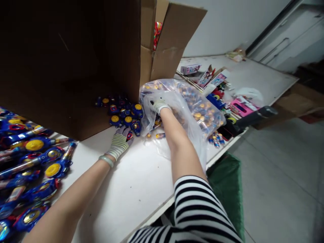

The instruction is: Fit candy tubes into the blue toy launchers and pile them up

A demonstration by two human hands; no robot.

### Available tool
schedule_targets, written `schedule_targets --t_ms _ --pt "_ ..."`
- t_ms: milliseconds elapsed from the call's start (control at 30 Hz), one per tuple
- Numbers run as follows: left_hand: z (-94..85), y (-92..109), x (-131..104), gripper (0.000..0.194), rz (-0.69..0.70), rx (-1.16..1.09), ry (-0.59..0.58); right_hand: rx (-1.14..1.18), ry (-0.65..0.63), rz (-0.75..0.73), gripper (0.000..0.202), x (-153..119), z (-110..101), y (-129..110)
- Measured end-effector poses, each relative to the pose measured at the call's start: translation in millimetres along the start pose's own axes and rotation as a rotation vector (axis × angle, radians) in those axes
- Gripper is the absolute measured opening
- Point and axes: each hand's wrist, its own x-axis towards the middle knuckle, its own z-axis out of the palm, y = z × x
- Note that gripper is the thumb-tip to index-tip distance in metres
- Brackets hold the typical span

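Note:
My left hand (121, 141), in a striped grey-tipped glove, has its fingers curled round a small blue toy piece (130, 135) with a red ring. It is at the near edge of a pile of blue toy pieces with yellow discs (128, 119). My right hand (159, 105), in a similar glove, reaches into the mouth of a clear plastic bag (187, 98). Its fingers are partly hidden there. Small capped tubes with yellow and blue colours fill the bag. One loose tube (160, 135) lies on the white table (134, 189) below my right wrist.
A large open cardboard box (149, 67) stands behind the pile. Many assembled blue toys (35, 145) lie at the left. Several tubes (216, 139) sit right of the bag, near a pink holder (243, 107) and small printed boxes (215, 79). Green cloth (226, 185) hangs by the table edge.

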Motion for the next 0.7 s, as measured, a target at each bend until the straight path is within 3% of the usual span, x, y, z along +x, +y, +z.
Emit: schedule_targets --t_ms 100,200,300,367,433,533,600,667,700 --pt "-3.6 -2 -4 0.056 -0.016 -0.008 -0.017 -0.022 -0.108 0.033 0.06 -38 10 15" --pt "-14.6 9 -6 0.066 -0.052 -0.003 0.031 -0.065 -0.18 0.038 0.061 -81 29 23" --pt "-26.7 41 7 0.077 -0.009 -0.064 0.111 -0.128 -0.207 0.037 0.068 -118 46 21" --pt "-28.6 68 26 0.085 -0.003 -0.115 0.093 -0.165 -0.213 0.037 0.076 -138 46 18" --pt "-23.4 90 46 0.088 -0.089 -0.121 0.02 -0.192 -0.225 0.026 0.071 -152 32 13" --pt "-8.3 100 64 0.066 -0.172 -0.104 -0.068 -0.081 -0.171 -0.18 0.044 -151 -14 1" --pt "1.0 95 65 0.05 -0.111 -0.168 -0.07 0.031 0.035 -0.312 0.041 -128 -51 -12" --pt "7.2 89 61 0.043 -0.048 -0.301 -0.035 0.017 0.28 -0.261 0.044 -87 -80 -26" --pt "9.4 87 58 0.039 -0.035 -0.352 -0.015 -0.006 0.322 -0.224 0.045 -63 -89 -32"
